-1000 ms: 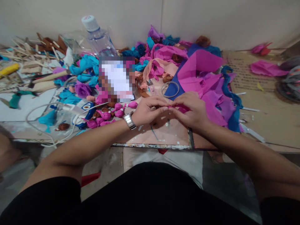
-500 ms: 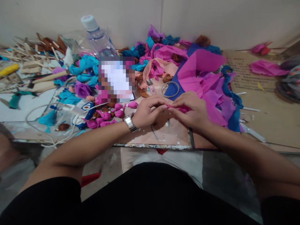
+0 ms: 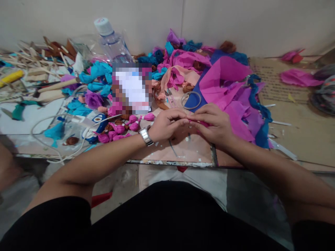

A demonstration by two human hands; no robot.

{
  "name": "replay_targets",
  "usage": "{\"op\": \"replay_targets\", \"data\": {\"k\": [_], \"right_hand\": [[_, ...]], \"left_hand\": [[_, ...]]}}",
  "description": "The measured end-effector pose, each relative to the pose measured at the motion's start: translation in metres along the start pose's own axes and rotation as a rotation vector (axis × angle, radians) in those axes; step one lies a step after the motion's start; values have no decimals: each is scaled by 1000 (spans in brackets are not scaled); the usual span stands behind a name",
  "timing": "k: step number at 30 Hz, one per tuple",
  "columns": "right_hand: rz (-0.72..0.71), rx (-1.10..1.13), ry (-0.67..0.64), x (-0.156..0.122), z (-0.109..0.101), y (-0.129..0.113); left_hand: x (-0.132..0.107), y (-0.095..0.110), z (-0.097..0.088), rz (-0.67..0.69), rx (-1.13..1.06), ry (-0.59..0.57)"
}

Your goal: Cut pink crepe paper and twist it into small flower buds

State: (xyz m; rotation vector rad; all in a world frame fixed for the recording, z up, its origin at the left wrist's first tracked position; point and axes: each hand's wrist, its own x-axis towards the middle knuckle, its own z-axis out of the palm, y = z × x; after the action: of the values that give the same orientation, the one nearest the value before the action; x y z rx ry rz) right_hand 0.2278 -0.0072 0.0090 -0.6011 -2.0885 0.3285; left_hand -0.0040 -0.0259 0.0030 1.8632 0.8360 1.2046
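My left hand (image 3: 166, 124), with a metal watch on its wrist, and my right hand (image 3: 213, 124) meet over the table's near middle. Both have their fingers pinched on a small piece of pink crepe paper (image 3: 202, 122), most of it hidden under my right fingers. A row of small rolled pink paper buds (image 3: 119, 129) lies just left of my left wrist. Large sheets of pink and purple crepe paper (image 3: 230, 90) spread out behind and right of my right hand.
A water bottle (image 3: 113, 43) stands at the back. Turquoise paper flowers (image 3: 95, 78), wooden sticks (image 3: 31, 57), a white cable (image 3: 52, 120), a tape ring (image 3: 191, 100) and brown cardboard (image 3: 293, 115) crowd the table. The table's front edge (image 3: 170, 162) runs above my lap.
My fingers have shifted slightly on the pink paper, working it between both hands. The hands stay in the same place.
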Motion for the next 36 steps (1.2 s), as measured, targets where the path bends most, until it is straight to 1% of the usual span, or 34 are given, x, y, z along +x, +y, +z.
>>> {"op": "replay_targets", "data": {"k": [4, 6, 10, 16, 19, 23, 28, 32, 36], "right_hand": [[-47, -4, 29, 0, -1, 0], [-22, 0, 37, 1, -2, -2], [41, 7, 8, 2, -3, -4], [53, 0, -2, 3, -3, -5], [57, -2, -10, 4, -2, -6], [25, 3, -3, 4, -2, -7], [6, -13, 15, 4, -2, -5], [-7, -41, 2, 4, -2, -3], [-48, -46, 2, 3, -2, -2]], "left_hand": [[-1, 1, 1, -46, -49, -9], [-1, 2, 1, -68, -49, -6], [-2, 3, 3, -83, -38, 21], [-1, 4, 3, -72, -28, -1], [-2, 5, 3, -96, -38, -11], [-3, 4, 4, -127, -54, -13], [-4, 3, 6, -98, -34, 39], [-4, 2, 5, -49, 7, 17], [-4, 0, 4, -52, -25, 1]]}}
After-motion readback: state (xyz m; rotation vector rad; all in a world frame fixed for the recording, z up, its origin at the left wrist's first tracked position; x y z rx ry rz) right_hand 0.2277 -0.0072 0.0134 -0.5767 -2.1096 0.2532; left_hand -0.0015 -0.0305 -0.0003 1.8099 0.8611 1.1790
